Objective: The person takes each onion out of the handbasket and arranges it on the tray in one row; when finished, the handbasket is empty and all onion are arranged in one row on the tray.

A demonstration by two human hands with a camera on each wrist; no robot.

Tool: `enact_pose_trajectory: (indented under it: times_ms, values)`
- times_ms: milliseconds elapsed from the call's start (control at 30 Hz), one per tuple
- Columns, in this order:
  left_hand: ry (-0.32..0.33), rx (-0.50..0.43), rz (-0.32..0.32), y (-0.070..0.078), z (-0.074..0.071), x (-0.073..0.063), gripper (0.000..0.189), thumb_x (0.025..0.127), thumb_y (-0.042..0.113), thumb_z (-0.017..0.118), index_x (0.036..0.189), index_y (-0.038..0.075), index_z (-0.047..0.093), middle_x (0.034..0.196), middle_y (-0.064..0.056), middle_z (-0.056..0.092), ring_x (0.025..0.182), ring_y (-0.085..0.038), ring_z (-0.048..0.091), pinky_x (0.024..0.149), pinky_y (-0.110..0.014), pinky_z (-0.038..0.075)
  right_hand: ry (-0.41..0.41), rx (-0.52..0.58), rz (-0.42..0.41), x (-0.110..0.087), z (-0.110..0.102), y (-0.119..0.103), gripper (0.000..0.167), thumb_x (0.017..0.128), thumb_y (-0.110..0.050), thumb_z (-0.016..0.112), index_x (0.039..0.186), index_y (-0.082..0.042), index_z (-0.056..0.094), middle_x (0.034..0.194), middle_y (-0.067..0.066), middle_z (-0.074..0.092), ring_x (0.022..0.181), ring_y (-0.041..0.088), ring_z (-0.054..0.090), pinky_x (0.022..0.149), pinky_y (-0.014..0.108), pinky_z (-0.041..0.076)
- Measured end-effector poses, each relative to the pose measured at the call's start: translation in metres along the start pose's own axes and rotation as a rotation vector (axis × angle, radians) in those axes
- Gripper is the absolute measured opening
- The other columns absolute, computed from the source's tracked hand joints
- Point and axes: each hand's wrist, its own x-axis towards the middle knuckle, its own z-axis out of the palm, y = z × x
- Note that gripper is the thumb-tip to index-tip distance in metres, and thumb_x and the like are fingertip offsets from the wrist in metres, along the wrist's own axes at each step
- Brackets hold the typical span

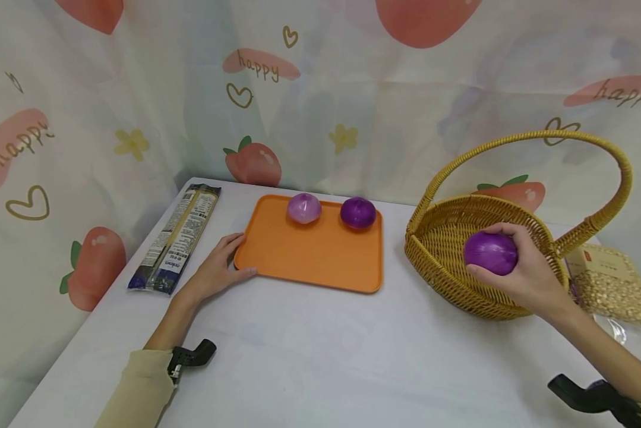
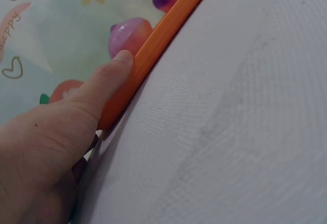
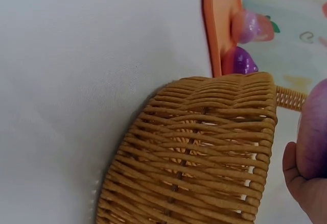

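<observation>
In the head view my right hand (image 1: 534, 279) grips a purple onion (image 1: 490, 253) above the opening of a wicker basket (image 1: 459, 291). The same onion (image 3: 314, 132) shows at the right edge of the right wrist view, beside the basket's woven side (image 3: 189, 157). My left hand (image 1: 215, 273) rests at the near left corner of an orange tray (image 1: 304, 255). Its thumb (image 2: 110, 76) lies straight against the tray's edge in the left wrist view. On the tray's far side sit a pale purple onion (image 1: 304, 208) and a dark purple onion (image 1: 358, 213).
Left of the tray lies a long flat package (image 1: 176, 238) with printed labels. Behind the basket, at the right, is a clear bag of pale grains (image 1: 614, 288). The basket's tall handle (image 1: 534, 135) arches over it. A patterned curtain (image 1: 309, 119) hangs behind the white table (image 1: 320, 356).
</observation>
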Motion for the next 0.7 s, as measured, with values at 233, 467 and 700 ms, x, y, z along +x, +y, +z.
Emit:
enact_pose_trajectory:
  times_ms: [233, 467, 700]
  values:
    - [0.001, -0.001, -0.002, 0.002, 0.000, -0.001, 0.093, 0.080, 0.048, 0.075, 0.152, 0.008, 0.031, 0.158, -0.011, 0.026, 0.148, -0.033, 0.024, 0.121, -0.053, 0.025, -0.009, 0.027, -0.008, -0.001, 0.008, -0.015, 0.074, 0.076, -0.011, 0.081, 0.135, -0.006, 0.037, 0.125, -0.001, 0.038, 0.110, 0.030, 0.048, 0.074, 0.026, 0.053]
    - [-0.009, -0.002, -0.010, 0.003, -0.001, -0.001, 0.094, 0.080, 0.050, 0.074, 0.152, 0.008, 0.030, 0.159, -0.011, 0.025, 0.148, -0.033, 0.023, 0.121, -0.052, 0.024, -0.009, 0.038, -0.055, -0.001, 0.017, -0.032, 0.076, 0.074, -0.010, 0.082, 0.137, -0.010, 0.040, 0.126, -0.015, 0.040, 0.110, 0.007, 0.043, 0.080, 0.041, 0.053]
    - [-0.007, -0.001, -0.004, 0.003, -0.001, -0.001, 0.093, 0.081, 0.048, 0.075, 0.152, 0.007, 0.030, 0.158, -0.012, 0.025, 0.148, -0.033, 0.023, 0.121, -0.053, 0.024, 0.002, 0.072, -0.112, 0.001, 0.024, -0.051, 0.074, 0.073, -0.008, 0.083, 0.137, -0.013, 0.046, 0.128, -0.029, 0.042, 0.114, -0.008, 0.038, 0.085, 0.041, 0.047]
